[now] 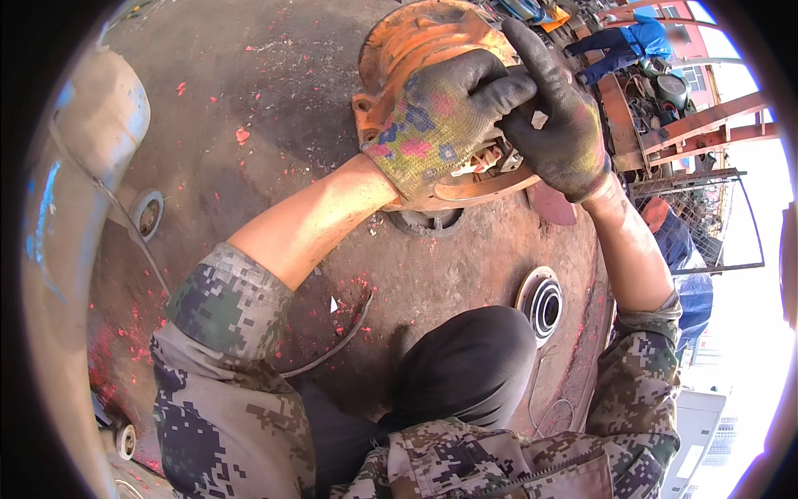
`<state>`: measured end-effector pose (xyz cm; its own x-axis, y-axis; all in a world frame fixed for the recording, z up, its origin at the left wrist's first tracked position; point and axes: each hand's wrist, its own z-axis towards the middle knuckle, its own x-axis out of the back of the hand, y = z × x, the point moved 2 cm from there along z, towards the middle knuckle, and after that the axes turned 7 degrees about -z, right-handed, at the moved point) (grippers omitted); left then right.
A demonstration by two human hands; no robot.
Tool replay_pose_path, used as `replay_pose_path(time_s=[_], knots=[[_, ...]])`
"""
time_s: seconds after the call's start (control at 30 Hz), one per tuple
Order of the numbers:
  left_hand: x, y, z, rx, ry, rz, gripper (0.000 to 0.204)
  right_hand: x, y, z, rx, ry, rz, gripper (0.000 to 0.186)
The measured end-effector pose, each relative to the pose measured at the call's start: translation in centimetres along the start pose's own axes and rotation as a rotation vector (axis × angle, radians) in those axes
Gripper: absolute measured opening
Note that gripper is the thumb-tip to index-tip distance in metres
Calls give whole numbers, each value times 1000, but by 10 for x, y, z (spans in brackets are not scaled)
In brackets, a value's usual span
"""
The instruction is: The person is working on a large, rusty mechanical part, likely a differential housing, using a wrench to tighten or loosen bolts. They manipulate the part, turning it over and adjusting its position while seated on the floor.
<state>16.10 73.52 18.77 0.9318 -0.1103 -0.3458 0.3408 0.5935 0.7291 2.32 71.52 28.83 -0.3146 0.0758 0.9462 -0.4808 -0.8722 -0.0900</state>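
Both my hands wear dirty knit gloves with dark coated fingers and meet above an orange, ribbed, round metal housing [436,40] that looks like a motor casing. My left hand [440,116] is closed, thumb and fingers pinched together beside the right thumb; whatever they grip is hidden. On my right hand [565,133] one finger stretches up and away while the thumb reaches toward the left fingers. Below the hands, the housing's opening shows pale and reddish wires [489,158]. A dark metal ring [428,223] lies on the ground, partly under the housing.
A round flange with black concentric rings [544,309] rests near my knee. At left stands a large beige metal body [104,108], a hose [337,345] lying nearby. Farther right are a wire-mesh frame [698,220], orange beams [706,129] and a person in blue [623,46].
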Motion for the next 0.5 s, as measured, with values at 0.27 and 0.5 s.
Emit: replay_pose_path(time_s=[0.27, 0.5], knots=[[3, -78, -35, 232, 85, 83, 41, -1, -14, 31, 330, -158, -679, 25], [-5, -118, -44, 164, -120, 618, 32, 24, -21, 18, 705, -660, -1287, 14]])
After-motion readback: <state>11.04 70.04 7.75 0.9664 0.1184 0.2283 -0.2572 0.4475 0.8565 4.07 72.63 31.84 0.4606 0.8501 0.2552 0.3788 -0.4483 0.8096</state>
